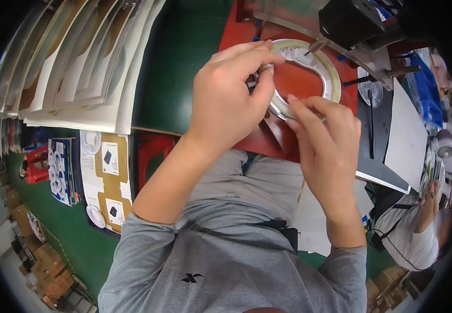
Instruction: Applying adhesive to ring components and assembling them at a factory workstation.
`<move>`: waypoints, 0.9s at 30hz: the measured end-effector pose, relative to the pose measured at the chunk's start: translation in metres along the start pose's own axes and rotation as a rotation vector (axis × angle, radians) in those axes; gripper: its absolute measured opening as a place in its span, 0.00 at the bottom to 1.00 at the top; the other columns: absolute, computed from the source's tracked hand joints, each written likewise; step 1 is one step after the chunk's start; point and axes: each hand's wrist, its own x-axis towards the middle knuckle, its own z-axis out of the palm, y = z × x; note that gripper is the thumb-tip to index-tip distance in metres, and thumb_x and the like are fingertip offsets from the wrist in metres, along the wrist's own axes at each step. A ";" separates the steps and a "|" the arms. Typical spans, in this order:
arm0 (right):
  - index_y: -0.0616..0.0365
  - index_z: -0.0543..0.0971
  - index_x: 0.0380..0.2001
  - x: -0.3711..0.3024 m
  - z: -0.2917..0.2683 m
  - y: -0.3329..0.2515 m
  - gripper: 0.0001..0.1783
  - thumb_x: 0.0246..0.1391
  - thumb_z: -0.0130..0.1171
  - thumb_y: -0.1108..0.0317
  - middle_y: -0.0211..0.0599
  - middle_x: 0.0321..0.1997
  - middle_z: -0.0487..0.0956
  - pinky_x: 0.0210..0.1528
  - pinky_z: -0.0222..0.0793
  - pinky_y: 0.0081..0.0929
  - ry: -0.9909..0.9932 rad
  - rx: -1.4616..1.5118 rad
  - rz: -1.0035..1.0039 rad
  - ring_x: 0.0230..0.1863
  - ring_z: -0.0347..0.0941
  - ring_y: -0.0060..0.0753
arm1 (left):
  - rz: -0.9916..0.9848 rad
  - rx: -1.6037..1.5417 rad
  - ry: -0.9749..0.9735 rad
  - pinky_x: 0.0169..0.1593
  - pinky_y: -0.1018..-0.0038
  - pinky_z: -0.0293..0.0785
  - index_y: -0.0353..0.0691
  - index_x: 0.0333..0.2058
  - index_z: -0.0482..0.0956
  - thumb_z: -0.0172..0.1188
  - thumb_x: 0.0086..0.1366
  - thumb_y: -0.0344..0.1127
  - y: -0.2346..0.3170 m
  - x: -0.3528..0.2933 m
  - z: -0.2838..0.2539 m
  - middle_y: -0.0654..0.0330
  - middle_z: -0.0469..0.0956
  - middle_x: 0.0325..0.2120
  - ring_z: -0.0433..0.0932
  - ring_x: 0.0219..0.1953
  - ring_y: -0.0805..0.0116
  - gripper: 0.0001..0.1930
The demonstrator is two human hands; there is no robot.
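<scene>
A pale ring [335, 83] with a yellowish ribbed outer band lies over a red machine base [299, 83] in front of me. My left hand [235, 86] closes on its left side, thumb and fingers pinched together at the rim. At the ring's lower edge, my right hand [330, 135] pinches the rim between thumb and forefinger. Both hands touch the ring at once. A clear bracket arm of the machine reaches over its upper right part. My palms and fingers hide some of its left and lower edge.
A black machine block [350, 23] with metal rods overhangs the ring. Hanging curved sheets [79, 62] fill the upper left beside a green tabletop [176, 68]. On the right are a black mat [364, 151], a blue bin [424, 86] and another person's arm [424, 214].
</scene>
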 end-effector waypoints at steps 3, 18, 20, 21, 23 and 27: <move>0.59 0.82 0.51 0.008 0.004 0.015 0.16 0.60 0.65 0.70 0.40 0.50 0.81 0.49 0.69 0.38 0.270 0.003 -0.013 0.49 0.77 0.45 | 0.047 0.019 0.024 0.45 0.77 0.83 0.36 0.42 0.88 0.63 0.63 0.22 0.001 0.000 0.002 0.50 0.86 0.47 0.88 0.41 0.67 0.10; 0.65 0.79 0.55 0.038 0.021 0.031 0.23 0.57 0.48 0.85 0.49 0.61 0.80 0.60 0.74 0.42 0.129 -0.029 0.206 0.59 0.77 0.55 | 0.045 -0.010 0.012 0.51 0.65 0.79 0.38 0.35 0.86 0.63 0.58 0.25 -0.005 0.004 -0.002 0.51 0.87 0.40 0.86 0.47 0.54 0.07; 0.65 0.79 0.56 0.039 0.021 0.030 0.24 0.57 0.48 0.85 0.50 0.62 0.79 0.61 0.73 0.42 0.112 -0.047 0.234 0.60 0.76 0.55 | 0.033 -0.034 0.005 0.51 0.64 0.79 0.38 0.36 0.86 0.63 0.58 0.25 -0.006 0.006 -0.001 0.51 0.87 0.39 0.85 0.46 0.53 0.07; 0.65 0.79 0.55 0.040 0.021 0.030 0.23 0.59 0.47 0.85 0.49 0.62 0.80 0.62 0.73 0.39 0.103 -0.072 0.243 0.61 0.77 0.53 | 0.033 -0.050 0.001 0.51 0.64 0.79 0.38 0.36 0.86 0.63 0.58 0.25 -0.005 0.006 0.000 0.51 0.86 0.39 0.85 0.46 0.53 0.07; 0.66 0.79 0.55 0.042 0.020 0.030 0.22 0.61 0.46 0.85 0.48 0.62 0.80 0.63 0.73 0.36 0.093 -0.106 0.249 0.62 0.77 0.51 | 0.005 -0.049 -0.014 0.51 0.64 0.79 0.38 0.36 0.85 0.63 0.58 0.25 -0.002 0.007 0.000 0.50 0.86 0.39 0.85 0.46 0.52 0.07; 0.69 0.78 0.57 0.042 0.018 0.033 0.25 0.56 0.47 0.85 0.57 0.60 0.79 0.63 0.72 0.41 0.044 -0.060 0.222 0.61 0.75 0.56 | 0.011 0.047 -0.073 0.34 0.79 0.81 0.37 0.42 0.86 0.63 0.63 0.23 0.002 0.009 -0.007 0.55 0.86 0.46 0.87 0.35 0.70 0.10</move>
